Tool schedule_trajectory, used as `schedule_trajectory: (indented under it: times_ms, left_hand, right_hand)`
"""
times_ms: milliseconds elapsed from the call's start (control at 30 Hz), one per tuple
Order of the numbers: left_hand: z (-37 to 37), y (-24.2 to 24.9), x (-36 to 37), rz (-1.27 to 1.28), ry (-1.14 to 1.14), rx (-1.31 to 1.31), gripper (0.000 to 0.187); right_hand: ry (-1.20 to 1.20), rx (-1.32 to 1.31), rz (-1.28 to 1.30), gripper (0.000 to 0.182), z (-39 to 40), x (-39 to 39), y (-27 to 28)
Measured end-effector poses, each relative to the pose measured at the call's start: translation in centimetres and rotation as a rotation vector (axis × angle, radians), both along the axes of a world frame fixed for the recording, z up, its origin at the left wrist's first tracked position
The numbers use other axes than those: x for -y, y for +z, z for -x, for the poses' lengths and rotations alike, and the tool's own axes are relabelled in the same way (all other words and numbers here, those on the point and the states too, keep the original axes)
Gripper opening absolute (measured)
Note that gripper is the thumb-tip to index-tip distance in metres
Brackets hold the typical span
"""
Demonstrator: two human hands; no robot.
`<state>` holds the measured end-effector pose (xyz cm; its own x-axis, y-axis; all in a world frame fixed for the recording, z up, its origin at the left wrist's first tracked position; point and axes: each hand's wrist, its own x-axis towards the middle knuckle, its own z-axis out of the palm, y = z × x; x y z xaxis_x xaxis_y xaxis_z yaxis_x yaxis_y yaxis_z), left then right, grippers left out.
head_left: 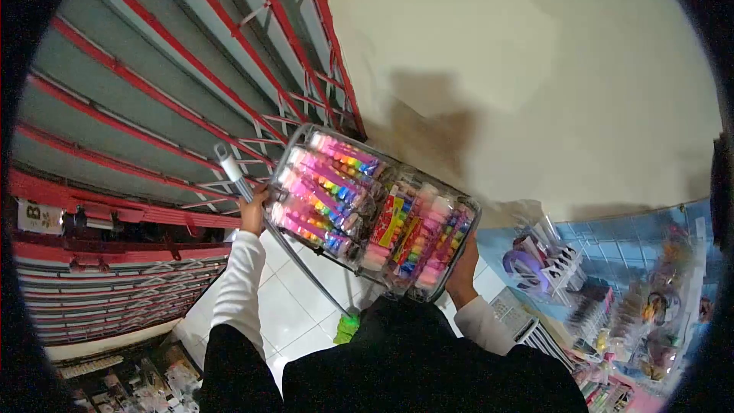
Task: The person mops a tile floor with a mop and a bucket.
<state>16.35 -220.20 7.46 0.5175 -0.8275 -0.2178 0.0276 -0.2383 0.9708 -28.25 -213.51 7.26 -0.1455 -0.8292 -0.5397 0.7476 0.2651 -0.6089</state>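
A: Where was the tray point(475, 205)?

B: Between the two hands, in front of the person's body and above the floor point(302, 302). It slanted across the view, its left end farther up.

A: What lay in it?

B: Clear packs point(329, 176) of rainbow-coloured pieces with pink and white ends, in two groups. Some in the right-hand group bore red and yellow labels point(391, 218). I couldn't tell whether a divider stood between the groups.

A: And the left hand point(253, 210)?

B: At the tray's left edge, fingers curled in and touching it. The pole point(232, 167) ran past that same hand, seemingly within its grip, its white end jutting out beyond the fingers.

A: The right hand point(462, 271)?

B: It bore against the lower part of the tray's right edge, bent round it. Its fingertips were hidden, so how tightly it gripped I couldn't tell.

A: What was farther out?

B: Below the tray, the pole slanted down to a green tuft point(346, 329) near the black top point(428, 359). A red-barred gate point(130, 61) filled the left, a pale wall point(550, 69) rose ahead, and at right small goods point(661, 306) hung before a blue panel point(612, 233).
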Motion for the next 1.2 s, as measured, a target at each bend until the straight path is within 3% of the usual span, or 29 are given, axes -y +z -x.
schedule_trajectory:
  times_ms: [100, 300, 333, 400, 600, 733, 767, 1033, 1200]
  left_hand:
    - [1.0, -0.4, 4.6, 0.046, -0.117, 0.036, 0.031]
    - [5.3, 0.0, 12.1, 0.228, -0.248, 0.003, 0.027]
    - [5.8, 0.1, 12.6, 0.163, -0.257, -0.103, 0.030]
    - [6.7, 0.0, 14.6, 0.136, -0.281, -0.053, 0.026]
    - [6.0, -3.9, 20.3, 0.233, -0.401, 0.043, 0.018]
    - [6.2, -4.6, 21.5, 0.206, -0.346, 0.021, 0.016]
    - [6.6, -4.6, 21.2, 0.220, -0.330, 0.012, 0.015]
    - [7.0, -2.4, 21.2, 0.213, -0.264, 0.075, 0.012]
    - [5.4, -4.6, 21.9, 0.224, -0.298, 0.029, 0.012]
  right_hand:
    - [-0.054, 0.006, 0.009, 0.032, 0.5, 0.7, -1.3]
    - [-0.218, -0.102, 0.007, 0.034, -1.9, 2.9, 2.0]
    - [-0.221, -0.068, 0.005, 0.034, -1.4, 2.8, 0.9]
    - [-0.229, -0.006, 0.000, 0.035, -0.5, 2.5, -1.2]
    - [-0.295, -0.026, -0.040, 0.035, -1.8, 4.3, -1.8]
    - [-0.227, -0.036, 0.047, 0.043, -2.0, 5.2, -3.7]
    - [-0.314, 0.021, -0.034, 0.037, -2.2, 5.7, -4.1]
    - [-0.222, -0.027, -0.030, 0.037, -1.8, 7.2, -3.1]
    - [-0.277, -0.078, -0.079, 0.038, -2.2, 7.9, -4.2]
